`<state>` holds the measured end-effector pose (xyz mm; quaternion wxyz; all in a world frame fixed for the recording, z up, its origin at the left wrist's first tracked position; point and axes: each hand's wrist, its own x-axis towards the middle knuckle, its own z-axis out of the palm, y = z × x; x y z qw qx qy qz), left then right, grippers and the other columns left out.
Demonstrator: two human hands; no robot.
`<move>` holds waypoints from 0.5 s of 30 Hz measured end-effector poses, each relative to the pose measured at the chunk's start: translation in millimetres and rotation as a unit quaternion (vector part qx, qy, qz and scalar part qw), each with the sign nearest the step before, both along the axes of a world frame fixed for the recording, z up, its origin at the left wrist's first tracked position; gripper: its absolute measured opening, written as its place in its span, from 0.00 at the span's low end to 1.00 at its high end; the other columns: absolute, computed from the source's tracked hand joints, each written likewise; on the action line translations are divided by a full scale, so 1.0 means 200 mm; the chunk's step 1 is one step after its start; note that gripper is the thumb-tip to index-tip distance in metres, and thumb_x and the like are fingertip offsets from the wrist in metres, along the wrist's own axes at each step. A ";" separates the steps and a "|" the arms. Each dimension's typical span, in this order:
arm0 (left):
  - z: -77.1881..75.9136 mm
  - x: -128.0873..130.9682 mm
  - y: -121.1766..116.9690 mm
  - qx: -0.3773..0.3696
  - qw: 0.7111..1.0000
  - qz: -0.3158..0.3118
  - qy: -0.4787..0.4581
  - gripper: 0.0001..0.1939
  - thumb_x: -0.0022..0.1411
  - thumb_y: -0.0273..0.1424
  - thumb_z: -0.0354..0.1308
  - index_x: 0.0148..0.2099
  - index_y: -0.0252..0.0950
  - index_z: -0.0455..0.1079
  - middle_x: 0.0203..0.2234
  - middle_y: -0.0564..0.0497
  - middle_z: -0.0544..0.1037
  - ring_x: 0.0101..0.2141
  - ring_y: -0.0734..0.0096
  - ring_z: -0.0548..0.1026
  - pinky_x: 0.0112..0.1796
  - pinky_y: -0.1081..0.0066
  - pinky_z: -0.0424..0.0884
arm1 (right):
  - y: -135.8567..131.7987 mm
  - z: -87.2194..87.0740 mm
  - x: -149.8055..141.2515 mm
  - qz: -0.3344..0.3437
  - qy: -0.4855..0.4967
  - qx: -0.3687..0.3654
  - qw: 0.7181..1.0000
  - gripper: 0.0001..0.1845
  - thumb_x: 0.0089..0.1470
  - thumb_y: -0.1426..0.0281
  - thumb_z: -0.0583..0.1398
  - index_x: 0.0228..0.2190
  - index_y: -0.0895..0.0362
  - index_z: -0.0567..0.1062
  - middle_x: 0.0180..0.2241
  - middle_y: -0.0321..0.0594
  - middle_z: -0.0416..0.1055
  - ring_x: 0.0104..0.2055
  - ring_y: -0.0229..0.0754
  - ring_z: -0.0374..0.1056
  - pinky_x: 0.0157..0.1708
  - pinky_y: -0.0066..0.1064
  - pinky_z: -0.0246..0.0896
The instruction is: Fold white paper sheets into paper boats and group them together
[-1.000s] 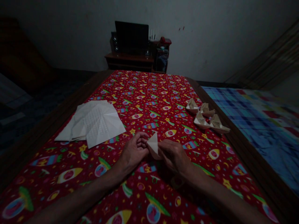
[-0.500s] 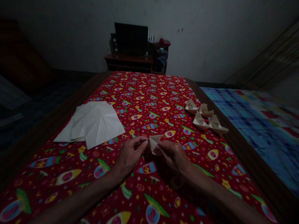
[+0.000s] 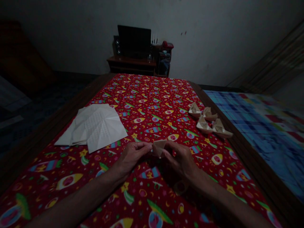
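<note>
A small piece of folded paper (image 3: 158, 147) is held between my two hands, just above the red cloth. My left hand (image 3: 135, 154) pinches its left edge between thumb and fingertips. From the other side my right hand (image 3: 180, 155) grips it, thumb low in front and fingers along the top, hiding its right part. Several folded paper boats (image 3: 204, 123) sit grouped at the right side of the cloth. To the left lies a stack of creased paper sheets (image 3: 104, 126), the top one with writing.
A red patterned cloth (image 3: 147, 126) covers the table, whose dark wooden edge (image 3: 228, 139) shows at the right. Beyond its far end are a black monitor (image 3: 134, 41) on a wooden desk and a red telephone (image 3: 167, 45). A blue checked cover (image 3: 251, 126) lies at the right.
The folded paper has been turned from upright to a wider, flatter pose. My left fingers have closed into a pinch at its left edge. The boats and the sheets have stayed in place.
</note>
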<state>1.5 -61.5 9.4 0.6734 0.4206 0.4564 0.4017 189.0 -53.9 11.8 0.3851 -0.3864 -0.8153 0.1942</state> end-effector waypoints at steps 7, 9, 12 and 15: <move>-0.05 0.01 -0.03 0.004 0.998 -0.026 -0.063 0.16 0.54 0.36 0.62 0.46 0.37 0.74 0.26 0.54 0.78 0.26 0.78 0.71 0.30 0.79 0.65 | 0.00 -0.01 0.01 0.010 -0.008 0.034 0.999 0.07 0.56 0.73 0.53 0.30 0.57 0.71 0.26 0.38 0.71 0.26 0.35 0.66 0.27 0.24 0.60; -0.04 0.01 -0.02 0.008 0.996 -0.043 -0.074 0.18 0.54 0.34 0.63 0.48 0.39 0.73 0.30 0.53 0.79 0.28 0.77 0.72 0.33 0.78 0.66 | 0.00 -0.01 0.01 0.023 -0.008 0.016 1.000 0.07 0.57 0.73 0.53 0.30 0.57 0.71 0.26 0.37 0.71 0.26 0.34 0.65 0.27 0.24 0.59; -0.04 0.01 -0.02 0.017 0.996 -0.059 -0.070 0.15 0.53 0.32 0.63 0.44 0.37 0.75 0.33 0.51 0.79 0.32 0.72 0.74 0.39 0.73 0.68 | 0.00 -0.02 0.01 0.025 -0.036 0.049 0.998 0.10 0.58 0.69 0.54 0.27 0.58 0.70 0.23 0.36 0.68 0.24 0.34 0.62 0.25 0.24 0.55; -0.05 0.01 -0.01 0.017 0.997 -0.047 -0.058 0.12 0.50 0.33 0.65 0.38 0.35 0.77 0.31 0.50 0.79 0.32 0.69 0.75 0.40 0.72 0.68 | 0.00 -0.05 0.01 -0.007 -0.063 0.111 0.992 0.13 0.58 0.68 0.55 0.23 0.58 0.69 0.20 0.35 0.65 0.22 0.34 0.59 0.23 0.25 0.51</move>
